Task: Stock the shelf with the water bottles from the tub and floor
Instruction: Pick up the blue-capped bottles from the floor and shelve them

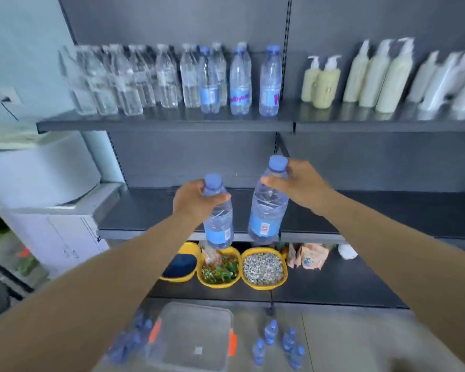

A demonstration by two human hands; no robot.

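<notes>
Water bottles, one gripped in each of our hands, held up before the shelf.

Our left hand (196,202) curls round the neck of one blue-capped bottle (218,224); our right hand (295,183) grips a second bottle (269,208). More bottles (172,81) line the upper shelf (167,124); others (279,342) stand on the floor beside the clear tub (196,336).

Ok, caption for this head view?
Left hand and right hand each hold a blue-capped clear plastic water bottle before the grey shelf.
</notes>
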